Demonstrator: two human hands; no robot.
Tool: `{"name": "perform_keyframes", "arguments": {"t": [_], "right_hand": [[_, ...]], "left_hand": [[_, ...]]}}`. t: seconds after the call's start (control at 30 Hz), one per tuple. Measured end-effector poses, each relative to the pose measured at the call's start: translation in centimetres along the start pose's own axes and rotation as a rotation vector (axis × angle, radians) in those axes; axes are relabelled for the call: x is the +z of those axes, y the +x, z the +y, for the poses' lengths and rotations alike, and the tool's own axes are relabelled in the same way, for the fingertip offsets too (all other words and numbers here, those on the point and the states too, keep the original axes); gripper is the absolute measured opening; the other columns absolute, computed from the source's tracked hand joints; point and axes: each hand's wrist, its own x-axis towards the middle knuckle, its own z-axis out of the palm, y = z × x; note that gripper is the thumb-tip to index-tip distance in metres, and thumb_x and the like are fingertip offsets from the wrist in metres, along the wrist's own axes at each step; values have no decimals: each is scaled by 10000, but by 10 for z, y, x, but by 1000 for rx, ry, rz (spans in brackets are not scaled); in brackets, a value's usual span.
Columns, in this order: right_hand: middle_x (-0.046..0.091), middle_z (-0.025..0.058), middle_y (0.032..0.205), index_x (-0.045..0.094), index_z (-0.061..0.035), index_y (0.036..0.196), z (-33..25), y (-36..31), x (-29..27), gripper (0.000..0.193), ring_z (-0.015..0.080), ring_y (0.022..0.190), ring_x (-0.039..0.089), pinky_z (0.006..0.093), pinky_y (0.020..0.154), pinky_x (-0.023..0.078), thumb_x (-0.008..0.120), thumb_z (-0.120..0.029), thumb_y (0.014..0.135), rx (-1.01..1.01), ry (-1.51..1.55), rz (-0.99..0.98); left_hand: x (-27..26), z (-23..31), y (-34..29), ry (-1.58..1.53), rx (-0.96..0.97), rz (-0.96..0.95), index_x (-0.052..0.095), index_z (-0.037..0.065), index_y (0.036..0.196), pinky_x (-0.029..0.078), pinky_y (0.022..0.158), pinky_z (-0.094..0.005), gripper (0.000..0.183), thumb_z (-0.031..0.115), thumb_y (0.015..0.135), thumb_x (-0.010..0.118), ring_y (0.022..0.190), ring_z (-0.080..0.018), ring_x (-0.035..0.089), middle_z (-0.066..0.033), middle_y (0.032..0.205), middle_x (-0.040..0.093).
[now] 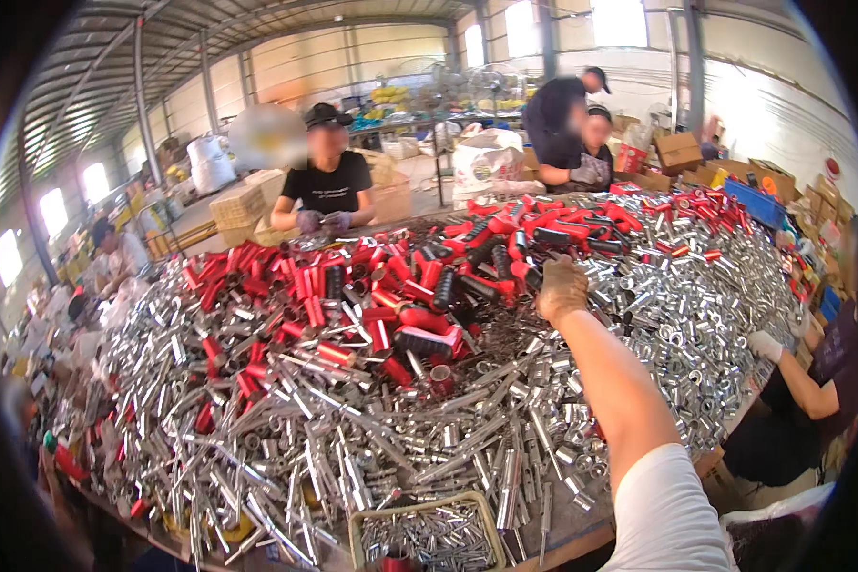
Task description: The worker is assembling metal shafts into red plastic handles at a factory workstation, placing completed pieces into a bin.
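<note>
Your right hand (561,289) reaches over to the heap of red-and-black handles (500,259), at the heap's right side; I cannot tell whether its fingers are open or closed on one. Your left hand is out of view. The handles look stiff and fairly light, their red shells perhaps slippery, so a black grip (445,288) seems the surer hold. They lie crossed and may snag each other. Silver sockets (682,343) crowd the right, long shafts (545,440) the near side (a tray (356,536) of small parts sits closest to you).

Glossy red plastic handles (423,318), shiny metal pieces (686,334).
</note>
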Motion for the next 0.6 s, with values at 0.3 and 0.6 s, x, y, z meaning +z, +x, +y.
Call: {"name": "perform_keyframes", "arguments": {"t": [0.3,0.6], "right_hand": [[580,241,1132,546,-44,1181,-3,-67,-65,617,394,1036,602,453,884,496,807,-217,649,-154,372,-284],[650,49,802,639,-23,1114,46,-162,-174,366,131,654,610,260,613,505,734,-158,787,184,1726,-829]], "left_hand": [[2,-30,5,-64,154,65,614,80,965,404,465,-251,184,81,824,732,534,-91,521,23,699,564],[12,-37,2,252,239,82,648,33,916,498,592,-260,242,128,765,811,641,-106,598,-10,739,646]]}}
